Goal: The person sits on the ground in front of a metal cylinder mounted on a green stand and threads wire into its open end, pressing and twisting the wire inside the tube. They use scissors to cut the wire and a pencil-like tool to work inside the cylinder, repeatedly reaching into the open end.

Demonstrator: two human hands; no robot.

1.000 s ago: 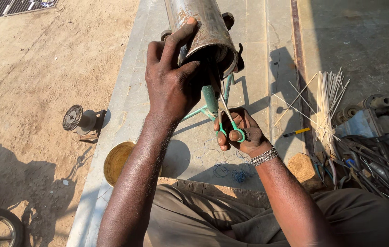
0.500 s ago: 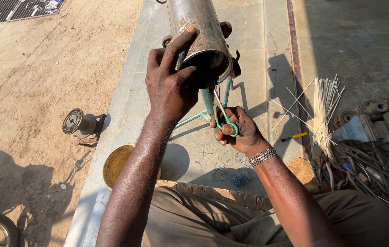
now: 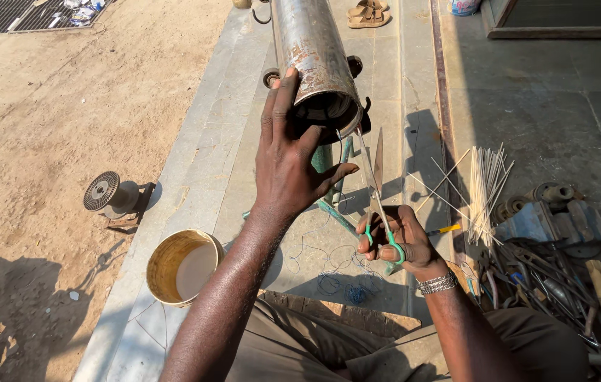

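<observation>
The left hand (image 3: pixel 287 159) lies flat against the near end of a rusty steel cylinder (image 3: pixel 312 56), which looks like a motor casing, at about 12 o'clock from the person's lap. Its fingers are held close together up the cylinder's left side, and the thumb reaches out to the right under the open mouth. The cylinder rests tilted on a green metal stand (image 3: pixel 328 184), its dark mouth facing the camera.

The right hand (image 3: pixel 398 237), at roughly 4 o'clock from the left, grips green-handled scissors (image 3: pixel 378 191). Its fingers are curled through and around the loops. The blades stand parted and point up toward the cylinder's rim at 12 o'clock from the hand, their tips just below the mouth.

Judging from this, the work is trimming something at the opening, though what sits between the blades is too thin to tell. It would go best with the left hand keeping the cylinder from rolling, the thumb clear of the blades, and the cut made close to the rim with the tips only.

Thin blue wire (image 3: pixel 336 279) lies tangled on the stone slab below. A yellow bucket (image 3: pixel 181 267) stands at 8 o'clock from the hands, a bundle of pale sticks (image 3: pixel 486 185) at 3 o'clock, and a heap of tools (image 3: pixel 548 276) beyond it.
</observation>
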